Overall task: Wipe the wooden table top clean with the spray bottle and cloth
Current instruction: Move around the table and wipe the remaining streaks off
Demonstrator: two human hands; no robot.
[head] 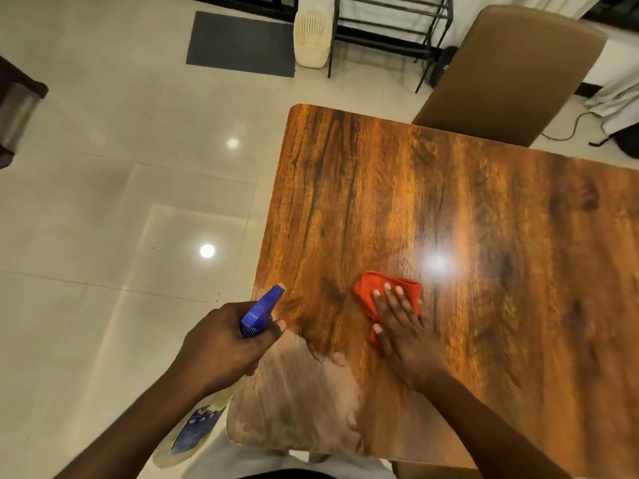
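The wooden table top (pixel 449 188) fills the right half of the view, glossy with dark grain. A pale, hazy film covers its near left corner. My left hand (pixel 221 344) grips a spray bottle with a blue trigger head (pixel 261 311), its nozzle aimed over the table's left edge. The bottle's body shows below my forearm. My right hand (pixel 401 326) lies flat, fingers spread, pressing a red cloth (pixel 377 288) onto the table just beyond the hazy patch.
A brown upholstered chair (pixel 508 74) stands at the table's far side. Behind it are a black metal rack (pixel 390 29) and a cream plastic container (pixel 313 36). A dark mat (pixel 242 43) lies on the shiny tiled floor (pixel 121 202) to the left.
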